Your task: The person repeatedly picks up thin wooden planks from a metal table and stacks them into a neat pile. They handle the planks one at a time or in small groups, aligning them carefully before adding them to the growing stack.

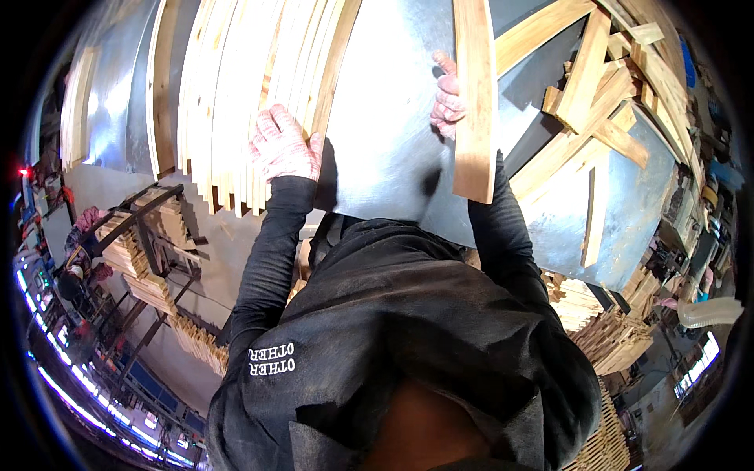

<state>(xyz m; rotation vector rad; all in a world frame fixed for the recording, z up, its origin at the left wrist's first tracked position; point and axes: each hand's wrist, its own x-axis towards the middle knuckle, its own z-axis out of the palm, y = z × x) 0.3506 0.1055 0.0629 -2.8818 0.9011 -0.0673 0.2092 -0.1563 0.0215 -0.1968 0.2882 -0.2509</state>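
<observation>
My right hand (448,100) grips a wooden board (476,118) from its left side, with the fingers partly hidden behind the wood. The board is held up on its long side, its lower end toward me. My left hand (284,149) rests flat on the near ends of a row of wooden strips (236,86). Its fingers are stretched out over them, and the thumb lies by the row's right edge. The strips stand side by side on a shiny metal table (381,149), their near ends uneven.
At the right, a loose heap of wooden offcuts (585,78) covers part of the table, with a short strip (595,212) nearer me. A single strip (161,102) lies left of the row. Stacked wood (141,267) sits on a metal rack at the left. Another person (78,259) is beyond it.
</observation>
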